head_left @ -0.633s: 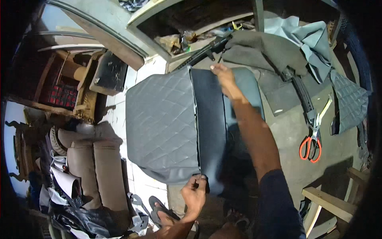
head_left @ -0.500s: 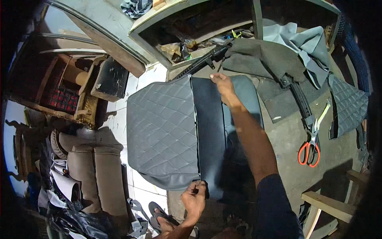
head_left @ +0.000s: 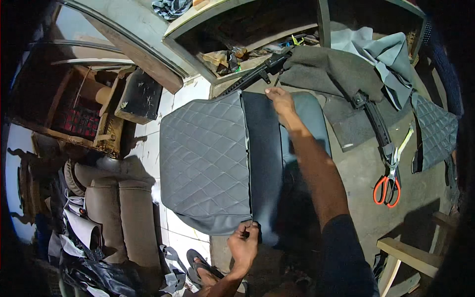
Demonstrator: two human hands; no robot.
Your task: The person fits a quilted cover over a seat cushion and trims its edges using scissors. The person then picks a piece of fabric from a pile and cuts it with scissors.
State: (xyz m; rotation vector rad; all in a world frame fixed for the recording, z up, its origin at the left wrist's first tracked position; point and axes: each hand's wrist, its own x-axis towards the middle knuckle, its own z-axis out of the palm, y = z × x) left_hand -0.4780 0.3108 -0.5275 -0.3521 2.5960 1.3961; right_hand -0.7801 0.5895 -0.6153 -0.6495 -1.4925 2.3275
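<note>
Hands (head_left: 243, 242) (head_left: 280, 99) unmoved on dark panel (head_left: 264, 163); view shifted slightly.

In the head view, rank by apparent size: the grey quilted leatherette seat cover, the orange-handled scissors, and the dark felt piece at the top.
1. Grey quilted leatherette seat cover, clearly largest.
2. Dark felt piece.
3. Orange-handled scissors, smallest.
Fisheye bending near the rim may shrink the felt and scissors somewhat, but the order holds.
</note>
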